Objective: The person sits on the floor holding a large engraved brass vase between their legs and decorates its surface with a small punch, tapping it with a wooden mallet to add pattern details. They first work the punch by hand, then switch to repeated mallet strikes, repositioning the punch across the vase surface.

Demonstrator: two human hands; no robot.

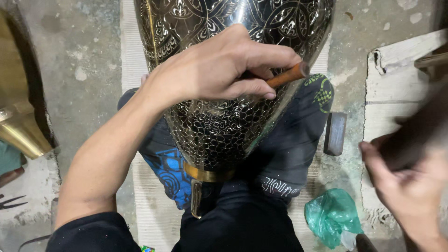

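Observation:
A large engraved metal vase (pixel 219 126), dark with silver scale and floral patterns and a brass band near its neck, lies across my lap. My left hand (pixel 219 70) rests on its side, fingers closed around a wooden-handled chisel (pixel 287 77) held against the surface. My right hand (pixel 406 186) is raised at the right, blurred by motion, gripping a dark hammer (pixel 415 135).
A brass vessel (pixel 18 126) stands at the left edge. A dark metal block (pixel 335 133) lies by my right knee, and a crumpled green plastic bag (pixel 331 217) sits below it. A worn white board (pixel 396 74) is at the right. The floor is rough concrete.

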